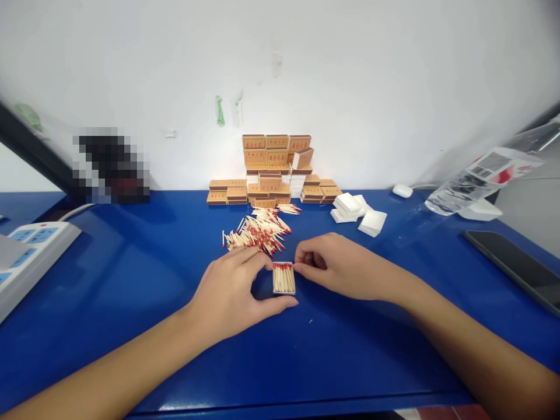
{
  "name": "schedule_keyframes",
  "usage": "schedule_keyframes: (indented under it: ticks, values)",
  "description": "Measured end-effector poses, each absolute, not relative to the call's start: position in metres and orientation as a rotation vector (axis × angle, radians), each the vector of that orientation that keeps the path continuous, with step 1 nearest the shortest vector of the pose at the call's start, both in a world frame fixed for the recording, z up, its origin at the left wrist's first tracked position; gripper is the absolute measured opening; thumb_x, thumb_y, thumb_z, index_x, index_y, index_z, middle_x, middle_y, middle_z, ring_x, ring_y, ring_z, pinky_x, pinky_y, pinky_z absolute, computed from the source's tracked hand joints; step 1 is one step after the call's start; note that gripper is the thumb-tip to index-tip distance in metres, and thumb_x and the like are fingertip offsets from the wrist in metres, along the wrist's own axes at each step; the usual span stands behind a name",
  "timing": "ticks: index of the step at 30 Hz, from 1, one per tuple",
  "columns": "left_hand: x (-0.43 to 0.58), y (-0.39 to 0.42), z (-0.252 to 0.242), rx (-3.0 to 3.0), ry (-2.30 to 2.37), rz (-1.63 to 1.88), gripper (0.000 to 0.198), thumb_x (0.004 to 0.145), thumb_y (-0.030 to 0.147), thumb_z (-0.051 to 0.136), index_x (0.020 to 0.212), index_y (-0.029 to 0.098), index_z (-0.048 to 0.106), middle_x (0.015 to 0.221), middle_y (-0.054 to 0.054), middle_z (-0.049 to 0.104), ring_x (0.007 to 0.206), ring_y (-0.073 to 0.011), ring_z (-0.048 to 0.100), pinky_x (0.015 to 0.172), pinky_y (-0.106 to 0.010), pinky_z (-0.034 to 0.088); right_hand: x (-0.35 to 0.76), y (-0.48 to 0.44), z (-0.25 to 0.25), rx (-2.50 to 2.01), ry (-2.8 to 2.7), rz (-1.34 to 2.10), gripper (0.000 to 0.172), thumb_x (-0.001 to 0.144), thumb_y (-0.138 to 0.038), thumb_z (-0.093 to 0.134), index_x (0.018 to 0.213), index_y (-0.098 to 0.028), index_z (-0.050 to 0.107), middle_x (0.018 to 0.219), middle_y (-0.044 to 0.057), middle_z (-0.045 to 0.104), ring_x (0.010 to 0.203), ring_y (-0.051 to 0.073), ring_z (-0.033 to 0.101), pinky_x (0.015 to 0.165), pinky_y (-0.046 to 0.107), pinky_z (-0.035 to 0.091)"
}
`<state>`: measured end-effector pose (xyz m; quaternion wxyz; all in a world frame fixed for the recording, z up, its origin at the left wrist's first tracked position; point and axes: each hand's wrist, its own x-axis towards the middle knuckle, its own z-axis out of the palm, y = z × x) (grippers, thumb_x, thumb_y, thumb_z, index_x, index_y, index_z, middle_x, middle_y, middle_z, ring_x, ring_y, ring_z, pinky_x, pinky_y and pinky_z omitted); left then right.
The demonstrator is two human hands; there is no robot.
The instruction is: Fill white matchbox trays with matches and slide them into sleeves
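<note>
Fingers (247, 255) and thumb (277, 304) of the left hand (225, 291) are being held half-spread about the tray (284, 293) of matches (284, 280) on the table (332, 350). Just right of it, the right hand (335, 259) is being held curled; whether anything is being pinched there cannot be told.

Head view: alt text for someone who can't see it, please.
A person's left hand and right hand flank a small tray of red-tipped matches on a blue table. Beyond lie a loose match pile and stacked matchboxes near a white wall.
</note>
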<state>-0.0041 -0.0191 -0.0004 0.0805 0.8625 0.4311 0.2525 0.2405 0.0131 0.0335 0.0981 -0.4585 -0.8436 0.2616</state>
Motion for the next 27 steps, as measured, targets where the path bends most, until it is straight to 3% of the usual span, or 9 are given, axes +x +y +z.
schedule_keyframes:
  ticks: [4, 10, 15, 19, 27]
  values:
    - [-0.004, -0.019, -0.001, 2.580, 1.327, 0.754, 0.049, 0.081, 0.063, 0.082, 0.097, 0.019, 0.068, 0.083, -0.001, 0.064, 0.079, -0.0223, 0.063, 0.069, -0.036, 0.048, 0.241, 0.027, 0.031, -1.373, -2.390, 0.757, 0.016, 0.094, -0.027, 0.062, 0.085, -0.021, 0.075, 0.073, -0.001, 0.071, 0.062, 0.013, 0.058, 0.060, 0.029, 0.040]
    - [-0.001, -0.018, -0.002, 2.567, 1.347, 0.737, 0.028, 0.088, 0.045, 0.077, 0.097, 0.020, 0.069, 0.085, -0.001, 0.064, 0.079, -0.0215, 0.064, 0.069, -0.036, 0.049, 0.229, 0.077, 0.011, -1.562, -2.070, 0.519, 0.019, 0.086, -0.036, 0.071, 0.078, -0.019, 0.074, 0.072, 0.004, 0.072, 0.063, 0.015, 0.059, 0.058, 0.031, 0.041]
    - [0.002, -0.019, -0.002, 2.593, 1.389, 0.760, 0.045, 0.084, 0.061, 0.078, 0.099, 0.019, 0.069, 0.089, -0.003, 0.066, 0.084, -0.0243, 0.065, 0.072, -0.040, 0.052, 0.218, 0.092, 0.004, -1.583, -2.108, 0.526, 0.018, 0.082, -0.034, 0.074, 0.073, -0.019, 0.073, 0.074, 0.004, 0.075, 0.066, 0.015, 0.064, 0.061, 0.030, 0.045]
    - [0.005, -0.020, -0.003, 2.582, 1.424, 0.716, 0.048, 0.085, 0.065, 0.077, 0.100, 0.020, 0.069, 0.095, -0.005, 0.067, 0.089, -0.0257, 0.066, 0.074, -0.041, 0.053, 0.223, 0.089, 0.013, -1.621, -2.184, 0.516, 0.017, 0.082, -0.028, 0.074, 0.068, -0.019, 0.072, 0.072, 0.003, 0.075, 0.066, 0.015, 0.065, 0.061, 0.031, 0.045]
    - [0.003, -0.016, -0.003, 2.546, 1.377, 0.713, 0.024, 0.091, 0.042, 0.072, 0.104, 0.022, 0.069, 0.100, -0.004, 0.067, 0.094, -0.0251, 0.066, 0.079, -0.041, 0.055, 0.240, 0.079, 0.022, -1.662, -2.362, 0.427, 0.011, 0.080, -0.015, 0.068, 0.070, -0.019, 0.070, 0.070, 0.004, 0.071, 0.062, 0.016, 0.060, 0.059, 0.033, 0.038]
